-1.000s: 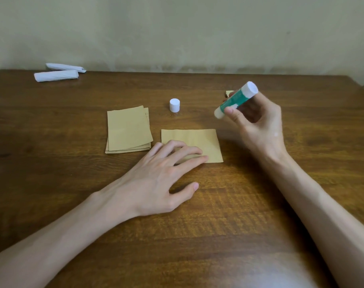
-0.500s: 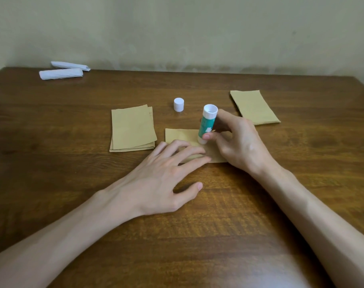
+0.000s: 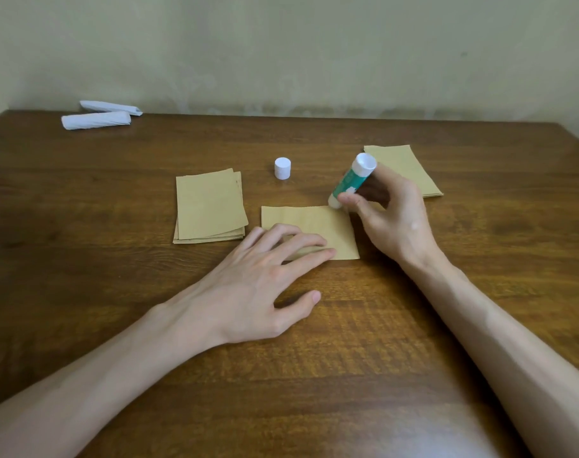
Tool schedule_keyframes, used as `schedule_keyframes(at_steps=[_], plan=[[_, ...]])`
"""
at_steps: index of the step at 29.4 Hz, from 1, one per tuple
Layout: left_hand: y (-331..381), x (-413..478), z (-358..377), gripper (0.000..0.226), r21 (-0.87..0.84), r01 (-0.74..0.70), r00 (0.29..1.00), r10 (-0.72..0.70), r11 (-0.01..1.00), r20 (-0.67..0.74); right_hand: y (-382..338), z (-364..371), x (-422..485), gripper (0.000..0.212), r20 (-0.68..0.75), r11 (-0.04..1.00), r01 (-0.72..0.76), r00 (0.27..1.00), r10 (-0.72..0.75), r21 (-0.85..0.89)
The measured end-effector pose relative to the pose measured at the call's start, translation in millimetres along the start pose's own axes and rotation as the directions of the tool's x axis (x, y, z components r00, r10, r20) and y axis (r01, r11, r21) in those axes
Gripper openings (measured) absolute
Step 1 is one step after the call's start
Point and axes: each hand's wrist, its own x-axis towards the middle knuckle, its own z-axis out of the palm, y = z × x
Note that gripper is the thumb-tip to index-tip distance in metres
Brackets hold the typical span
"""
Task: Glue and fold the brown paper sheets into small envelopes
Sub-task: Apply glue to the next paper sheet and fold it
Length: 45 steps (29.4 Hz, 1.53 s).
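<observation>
Table: glue stick in right grip

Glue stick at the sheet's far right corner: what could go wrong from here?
1. The glue stick in the right hand has its tip at the very edge of the brown sheet; a stroke could run onto the table and stick the paper to the wood.
2. The left hand presses only the near part of the sheet, so the far edge might lift or crease under the drag.
</observation>
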Motion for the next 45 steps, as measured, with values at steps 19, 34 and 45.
schedule_keyframes(at_steps=[19,34,45], plan=[[1,0,1,0.062,-0.005,0.004,1.000,-0.004,1.000,-0.001,-5,-9,1,0.031,0.139,0.976,0.052,0.990,-0.023,-0.210],[6,6,-5,0.060,-0.032,0.002,1.000,-0.002,0.999,-0.013,5,-19,4,0.042,-0.157,0.996,0.004,0.987,0.010,0.089],[38,37,-4,0.049,0.068,0.100,0.992,-0.094,0.993,-0.086,-1,-15,0,0.031,-0.158,0.990,0.016,0.987,0.007,0.143]])
